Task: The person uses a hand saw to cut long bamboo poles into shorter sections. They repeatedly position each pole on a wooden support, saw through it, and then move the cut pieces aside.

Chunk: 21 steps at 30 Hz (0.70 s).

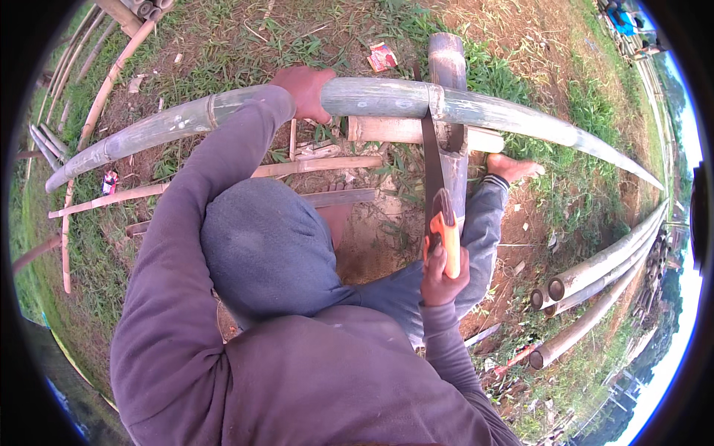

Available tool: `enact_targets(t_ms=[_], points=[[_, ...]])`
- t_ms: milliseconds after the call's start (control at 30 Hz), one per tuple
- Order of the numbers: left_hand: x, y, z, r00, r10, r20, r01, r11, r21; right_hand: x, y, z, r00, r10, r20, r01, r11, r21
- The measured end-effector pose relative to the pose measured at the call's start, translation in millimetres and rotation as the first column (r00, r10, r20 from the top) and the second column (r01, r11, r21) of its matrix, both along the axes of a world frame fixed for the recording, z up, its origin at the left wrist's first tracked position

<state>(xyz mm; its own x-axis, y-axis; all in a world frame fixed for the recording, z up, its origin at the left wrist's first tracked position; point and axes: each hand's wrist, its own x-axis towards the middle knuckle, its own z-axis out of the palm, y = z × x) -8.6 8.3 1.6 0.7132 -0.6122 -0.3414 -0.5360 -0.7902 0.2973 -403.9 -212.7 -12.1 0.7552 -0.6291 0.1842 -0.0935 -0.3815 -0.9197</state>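
A long green bamboo pole [372, 97] lies crosswise in front of me, bent by the lens. My left hand [303, 91] presses down on it left of the middle, fingers wrapped over its top. In my right hand [445, 276] is the orange handle of a hand saw [432, 160]. Its blade runs away from me and meets the pole close to a node, right of my left hand. Whether the blade has entered the bamboo, I cannot tell. Beneath the pole, a thick bamboo piece [447, 59] points away from me, with a short bamboo length [383, 129] beside it.
Several bamboo poles [595, 271] lie at the right. Split bamboo strips [320, 165] rest on the ground at the left, near a bamboo frame [104, 97]. A red wrapper [381, 57] lies in the grass ahead. My bare foot [513, 167] is close to the pole's right part.
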Motion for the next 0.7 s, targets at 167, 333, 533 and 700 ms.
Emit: enact_targets(t_ms=[167, 333, 533, 700], points=[[-3, -2, 3, 0.998, -0.025, 0.054, 0.026, 1.000, -0.018, 174, -31, -3, 1.000, -0.019, -0.009, 0.019, 0.996, 0.087], [0, 8, -6, 1.000, -0.002, 0.025, 0.003, 1.000, -0.019, 35, -1, 17, 0.999, 0.016, -0.034, -0.012, 0.994, 0.110], [-1, 3, -13, 0.999, -0.021, 0.035, 0.023, 0.999, -0.048, -4, 1, -5, 1.000, 0.000, 0.010, -0.001, 0.990, 0.140], [-2, -3, -2, 0.997, -0.039, 0.061, 0.042, 0.998, -0.046, 169, -33, -13, 0.998, 0.032, 0.050, -0.037, 0.994, 0.102]])
